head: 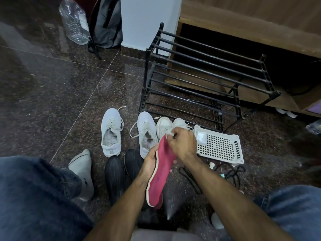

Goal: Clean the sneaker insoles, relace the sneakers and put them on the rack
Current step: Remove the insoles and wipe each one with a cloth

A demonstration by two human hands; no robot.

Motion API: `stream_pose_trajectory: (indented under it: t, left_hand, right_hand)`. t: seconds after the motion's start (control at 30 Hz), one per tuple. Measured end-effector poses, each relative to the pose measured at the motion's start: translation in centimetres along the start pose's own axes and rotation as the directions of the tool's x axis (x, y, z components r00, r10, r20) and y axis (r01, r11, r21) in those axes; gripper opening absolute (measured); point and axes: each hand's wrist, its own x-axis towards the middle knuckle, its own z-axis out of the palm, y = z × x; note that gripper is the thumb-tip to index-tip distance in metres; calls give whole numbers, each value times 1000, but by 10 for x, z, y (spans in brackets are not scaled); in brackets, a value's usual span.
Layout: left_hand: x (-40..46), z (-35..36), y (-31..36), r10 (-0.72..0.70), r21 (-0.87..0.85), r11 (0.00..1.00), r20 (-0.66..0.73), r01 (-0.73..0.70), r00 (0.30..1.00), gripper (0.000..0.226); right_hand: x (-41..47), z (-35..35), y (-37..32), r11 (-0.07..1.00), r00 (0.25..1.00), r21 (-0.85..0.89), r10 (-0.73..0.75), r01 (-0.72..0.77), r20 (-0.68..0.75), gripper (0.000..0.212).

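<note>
My left hand [150, 162] grips a red insole [160, 173] by its edge and holds it above the floor, toe end pointing away. My right hand [182, 142] pinches a small white wipe [171, 133] against the insole's toe end. Two pale grey sneakers [111, 132] [146, 131] stand on the floor ahead, laces loose. Beside them is a pair of white sneakers [164, 126], partly hidden by my right hand. A pair of black shoes [115, 174] lies nearer to me. The black metal shoe rack [205, 75] stands beyond with bare shelves.
A white perforated plastic basket [220, 146] lies right of my hands, with black laces [192, 180] and small bottles on the floor near it. My socked foot [83, 171] is at left. A water bottle [74, 20] and grey backpack [106, 23] stand far back. A wooden cabinet [260, 23] is behind the rack.
</note>
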Motion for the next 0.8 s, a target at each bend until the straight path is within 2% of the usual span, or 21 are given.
stream_pose_trajectory:
  t: [0.07,0.13,0.27,0.33,0.4,0.5,0.63,0.7,0.8]
  left_hand:
    - [-1,-1,-3,-21,46,999,-8,21,1000,59]
    - [-4,2,-3,-28,64,998,-8,29,1000,58]
    - [-3,5,1,14,-44,999,-30,-15,999,47]
    - [-2,4,1,19,-76,997,-41,-22,999,45]
    - [0,1,0,19,-18,1000,-15,-19,1000,46]
    - [1,-2,-1,5,60,998,23,-7,1000,54]
    - [1,5,-1,-6,59,998,27,4,1000,55]
    - [0,8,0,19,11,1000,10,-19,1000,50]
    - [3,2,1,62,-118,991,-45,-67,997,48]
  right_hand:
    - [9,-2,-1,998,996,-6,67,-67,-58,20]
    - [11,-2,0,997,995,-8,80,-80,-54,24]
    - [-20,6,-3,986,977,1,-167,168,132,22]
    - [-28,7,1,967,955,-15,-247,253,166,19]
    - [-17,3,5,972,966,-60,-215,226,142,19]
    - [7,-10,11,983,993,-140,-119,120,20,21]
    - [5,-11,12,997,998,-73,-28,25,-50,28]
    - [-8,-2,14,994,994,-40,-103,104,33,29]
    - [-26,10,19,967,933,35,-251,251,257,25]
